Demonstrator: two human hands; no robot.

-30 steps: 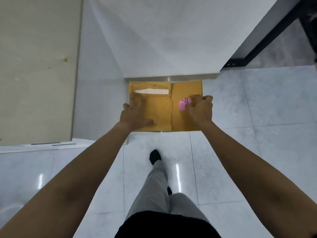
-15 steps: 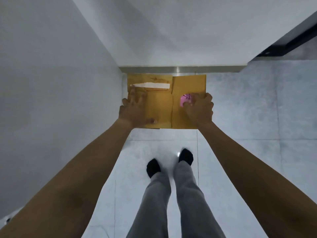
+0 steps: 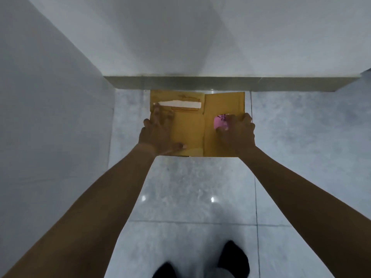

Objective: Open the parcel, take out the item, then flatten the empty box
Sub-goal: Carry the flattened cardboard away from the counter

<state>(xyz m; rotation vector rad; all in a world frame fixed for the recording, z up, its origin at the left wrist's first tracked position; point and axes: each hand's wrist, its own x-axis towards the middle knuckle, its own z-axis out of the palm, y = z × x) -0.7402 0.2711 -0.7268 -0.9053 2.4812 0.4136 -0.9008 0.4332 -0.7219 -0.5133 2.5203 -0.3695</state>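
Note:
A flattened brown cardboard box [image 3: 190,127] is held flat out in front of me at arm's length, above the floor near the foot of the wall. It carries a strip of white tape [image 3: 180,104] near its top left and a pink sticker [image 3: 219,122] on its right half. My left hand [image 3: 159,133] grips the box's left edge, fingers spread over the panel and thumb along the bottom. My right hand [image 3: 236,133] holds the right edge, fingers partly covering the pink sticker.
A white wall [image 3: 200,37] rises straight ahead with a grey skirting strip [image 3: 200,84] at its foot. Another white wall [image 3: 50,117] closes in on the left. Glossy grey floor tiles [image 3: 190,197] lie below. My dark-socked feet [image 3: 232,257] show at the bottom.
I have stepped closer to the corner; the walls fill more of the view and the black frame on the right is gone. Both hands keep the same hold on the flattened box.

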